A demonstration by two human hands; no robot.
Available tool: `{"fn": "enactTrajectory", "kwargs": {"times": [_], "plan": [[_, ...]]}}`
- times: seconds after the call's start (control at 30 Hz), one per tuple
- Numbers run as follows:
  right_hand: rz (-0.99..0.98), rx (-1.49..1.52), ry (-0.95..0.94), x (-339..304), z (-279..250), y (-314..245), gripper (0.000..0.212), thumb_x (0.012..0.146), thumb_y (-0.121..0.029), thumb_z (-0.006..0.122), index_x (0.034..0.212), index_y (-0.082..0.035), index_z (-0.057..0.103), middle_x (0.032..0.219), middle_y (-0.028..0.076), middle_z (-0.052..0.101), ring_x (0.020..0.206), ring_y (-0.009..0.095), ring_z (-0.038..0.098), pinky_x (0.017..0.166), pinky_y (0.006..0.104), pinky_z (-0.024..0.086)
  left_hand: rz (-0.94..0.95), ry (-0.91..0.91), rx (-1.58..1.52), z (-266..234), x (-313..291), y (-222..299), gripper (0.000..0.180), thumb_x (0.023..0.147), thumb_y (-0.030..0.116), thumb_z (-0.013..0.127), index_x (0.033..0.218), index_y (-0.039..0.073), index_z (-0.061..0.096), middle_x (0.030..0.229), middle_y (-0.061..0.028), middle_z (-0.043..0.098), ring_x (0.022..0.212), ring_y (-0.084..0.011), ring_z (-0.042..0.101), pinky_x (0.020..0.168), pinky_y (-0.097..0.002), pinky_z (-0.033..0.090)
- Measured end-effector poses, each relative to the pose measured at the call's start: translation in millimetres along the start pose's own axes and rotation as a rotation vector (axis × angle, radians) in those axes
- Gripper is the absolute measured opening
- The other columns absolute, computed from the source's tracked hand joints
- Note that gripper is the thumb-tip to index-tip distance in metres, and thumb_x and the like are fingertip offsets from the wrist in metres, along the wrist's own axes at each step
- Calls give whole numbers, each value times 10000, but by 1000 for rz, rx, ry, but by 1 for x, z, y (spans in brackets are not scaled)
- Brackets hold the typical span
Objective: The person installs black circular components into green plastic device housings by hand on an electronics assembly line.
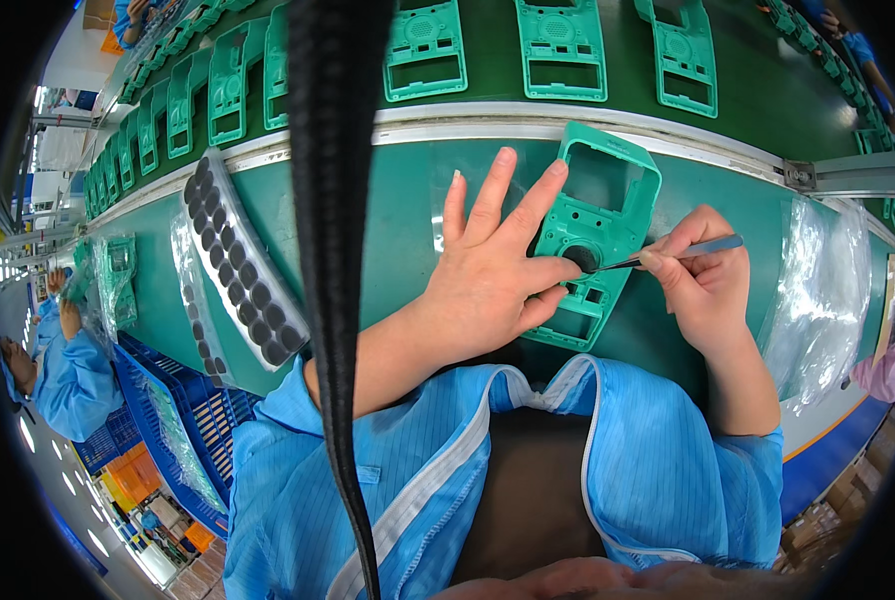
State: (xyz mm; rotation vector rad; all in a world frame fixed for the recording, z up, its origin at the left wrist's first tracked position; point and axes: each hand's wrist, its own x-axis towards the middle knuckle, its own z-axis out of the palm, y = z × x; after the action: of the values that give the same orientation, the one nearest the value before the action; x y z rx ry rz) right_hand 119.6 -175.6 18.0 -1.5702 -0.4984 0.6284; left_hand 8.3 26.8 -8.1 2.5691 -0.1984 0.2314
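Note:
A green plastic housing (pixel 628 226) lies tilted on the green bench in front of me, its inner side up. Set in its round recess is a black disc pad (pixel 580 259). My left hand (pixel 493 270) rests over the housing's left side with fingers spread; its index fingertip presses the pad's edge and the thumb is beside it. In my right hand (pixel 703 290) is a pair of metal tweezers (pixel 716 246), pinched between thumb and fingers. Their tips reach the right edge of the pad.
Beyond the metal rail, several green housings (pixel 565 50) stand on a dark green conveyor. A sheet of black disc pads (pixel 240 262) lies at left, clear plastic bags (pixel 818 290) at right. Blue crates (pixel 183 420) and a co-worker's blue sleeve (pixel 73 375) are far left. A dark strap (pixel 333 250) crosses the view.

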Motion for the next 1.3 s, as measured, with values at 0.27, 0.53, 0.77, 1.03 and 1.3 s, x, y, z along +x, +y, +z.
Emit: {"fn": "enactTrajectory", "kwargs": {"times": [0.27,0.53,0.77,1.03,1.3], "plan": [[49,37,-20,1,0,-3,153,827,23,627,834,-30,484,735,20,548,628,36,504,545,170,393,-15,-5,-10,-1,1,0,229,605,190,758,820,226,685,1463,-167,246,1350,-472,87,985,-676,127],[20,18,5,1,-1,0,153,824,38,621,836,-30,484,747,23,541,645,42,505,565,177,408,-14,-17,-15,-1,3,0,230,613,197,755,831,228,688,1467,-167,236,1348,-477,83,981,-682,125],[18,-23,15,0,-1,-1,151,825,34,624,822,-28,486,726,15,536,615,36,484,545,176,395,3,-27,1,0,3,2,264,634,212,740,893,257,709,1466,-154,248,1353,-465,80,982,-683,117],[-133,-204,59,-3,3,5,123,809,5,648,776,-9,530,714,49,598,610,60,557,531,191,439,95,41,117,7,0,5,236,685,223,697,911,288,717,1460,-101,292,1381,-385,75,1040,-601,23],[-223,-486,3,-3,-1,-8,114,789,4,666,760,-6,556,738,75,635,600,77,585,521,195,460,101,62,165,7,0,7,243,675,216,697,904,297,717,1455,-87,307,1385,-363,86,1054,-570,-6]]}}
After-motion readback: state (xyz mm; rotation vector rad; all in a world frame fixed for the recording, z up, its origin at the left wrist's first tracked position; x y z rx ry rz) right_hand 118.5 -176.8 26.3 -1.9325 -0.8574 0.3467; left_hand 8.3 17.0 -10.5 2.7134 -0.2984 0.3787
